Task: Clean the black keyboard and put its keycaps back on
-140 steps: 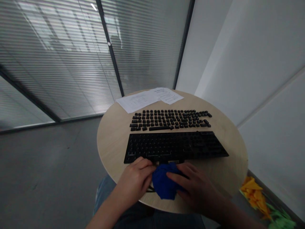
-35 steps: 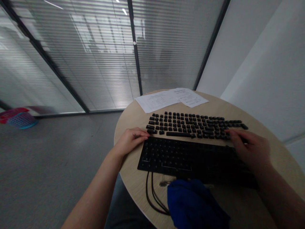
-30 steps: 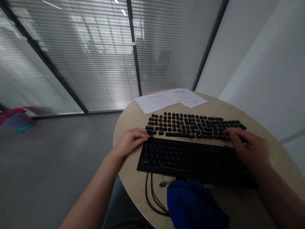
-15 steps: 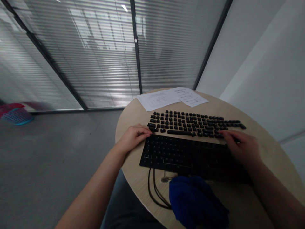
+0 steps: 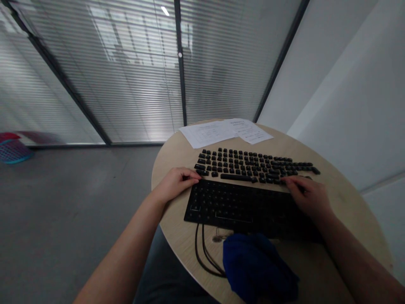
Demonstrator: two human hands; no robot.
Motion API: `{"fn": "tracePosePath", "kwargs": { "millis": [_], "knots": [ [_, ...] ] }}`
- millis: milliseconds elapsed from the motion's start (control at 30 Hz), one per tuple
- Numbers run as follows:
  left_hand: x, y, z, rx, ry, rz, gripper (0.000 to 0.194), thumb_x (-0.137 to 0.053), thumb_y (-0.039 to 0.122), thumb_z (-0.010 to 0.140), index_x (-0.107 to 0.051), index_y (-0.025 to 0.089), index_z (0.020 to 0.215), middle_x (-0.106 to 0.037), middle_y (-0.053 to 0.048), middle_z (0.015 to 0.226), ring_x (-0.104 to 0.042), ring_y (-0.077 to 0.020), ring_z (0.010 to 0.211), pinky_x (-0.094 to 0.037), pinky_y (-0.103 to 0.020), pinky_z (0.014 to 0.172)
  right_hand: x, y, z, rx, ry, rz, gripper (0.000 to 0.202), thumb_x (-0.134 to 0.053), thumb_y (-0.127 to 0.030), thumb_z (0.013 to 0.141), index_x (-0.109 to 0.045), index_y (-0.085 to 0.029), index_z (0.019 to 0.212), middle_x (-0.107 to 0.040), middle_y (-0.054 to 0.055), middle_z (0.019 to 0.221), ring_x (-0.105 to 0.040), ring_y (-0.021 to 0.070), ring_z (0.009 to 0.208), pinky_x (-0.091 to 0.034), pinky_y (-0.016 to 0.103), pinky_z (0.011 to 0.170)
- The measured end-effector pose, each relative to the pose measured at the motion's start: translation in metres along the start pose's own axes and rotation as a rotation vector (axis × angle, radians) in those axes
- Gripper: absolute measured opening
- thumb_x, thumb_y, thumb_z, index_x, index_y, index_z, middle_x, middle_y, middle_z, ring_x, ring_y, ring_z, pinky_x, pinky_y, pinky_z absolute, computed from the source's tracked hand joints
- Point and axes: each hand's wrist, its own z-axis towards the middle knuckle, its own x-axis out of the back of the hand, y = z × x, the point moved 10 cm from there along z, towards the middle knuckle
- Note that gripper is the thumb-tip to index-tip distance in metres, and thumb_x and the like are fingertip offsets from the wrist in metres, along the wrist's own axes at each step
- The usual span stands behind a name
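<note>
Keycaps, black: laid in rows on the pale round table, just beyond the keyboard body. The row order resembles a keyboard layout, probably so that each cap's position stays readable. Left hand: thumb and fingers drawn close together at the near left end of the rows, by the body's far left corner; perhaps steadying or aligning that end. Right hand: thumb and forefinger brought together at the nearest row, towards its right end, probably for fine control of single caps. Cannot tell whether either hand pinches a cap.

Appearance: mostly small, squarish caps, some wider; one long bar in the nearest row. Left rows fairly even; right part more crowded and slanting. Legends too small to read. Blue cloth lies on the near side of the body.
</note>
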Motion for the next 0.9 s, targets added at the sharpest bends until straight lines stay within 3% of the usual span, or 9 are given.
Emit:
{"fn": "tracePosePath", "kwargs": {
  "millis": [400,567,733,800,900],
  "knots": [
    [-0.005,0.0,0.0,-0.03,-0.025,-0.007,0.009,-0.071,0.021,0.084,-0.079,0.024,0.086,-0.081,-0.004,0.096,-0.075,-0.0201,0.088,-0.056,-0.036,0.087,-0.03,-0.031,0.001,0.129,-0.164,-0.055,0.031,-0.051,-0.035,0.095,-0.079,-0.023,0.087,-0.082,0.008,0.088,-0.078,0.0279,0.079,-0.062,0.039,0.069],
    [0.0,0.005,0.0,-0.099,-0.009,-0.038,0.013,-0.068,0.024,0.087,-0.079,0.024,0.092,-0.08,-0.004,0.101,-0.073,-0.0198,0.093,-0.054,-0.034,0.088,-0.038,-0.059,0.01,0.197,-0.294,-0.063,0.03,-0.05,-0.033,0.098,-0.078,-0.024,0.093,-0.081,0.007,0.093,-0.078,0.0253,0.083,-0.06,0.035,0.071],
    [0.007,-0.003,0.003,-0.06,0.064,-0.001,0.017,-0.065,0.028,0.089,-0.079,0.022,0.097,-0.079,-0.006,0.1,-0.071,-0.02,0.089,-0.053,-0.034,0.082,-0.059,-0.098,0.065,0.274,-0.385,-0.076,0.029,-0.051,-0.03,0.098,-0.077,-0.023,0.111,-0.079,0.008,0.105,-0.073,0.0247,0.093,-0.057,0.037,0.083],
    [0.004,-0.005,0.004,-0.037,0.051,0.031,0.016,-0.066,0.028,0.087,-0.079,0.021,0.095,-0.078,-0.005,0.092,-0.069,-0.0193,0.081,-0.052,-0.032,0.076,-0.085,-0.106,0.098,0.26,-0.448,-0.082,0.027,-0.055,-0.028,0.097,-0.078,-0.024,0.111,-0.078,0.007,0.105,-0.071,0.0253,0.097,-0.055,0.038,0.087],
    [0.003,-0.005,0.003,-0.028,0.052,0.057,0.015,-0.067,0.026,0.084,-0.078,0.02,0.092,-0.077,-0.003,0.084,-0.067,-0.0186,0.073,-0.05,-0.031,0.069,-0.131,-0.099,0.146,0.099,-0.522,-0.067,0.024,-0.062,-0.023,0.091,-0.08,-0.022,0.107,-0.078,0.009,0.107,-0.07,0.0276,0.103,-0.052,0.039,0.091]
  ]
}}
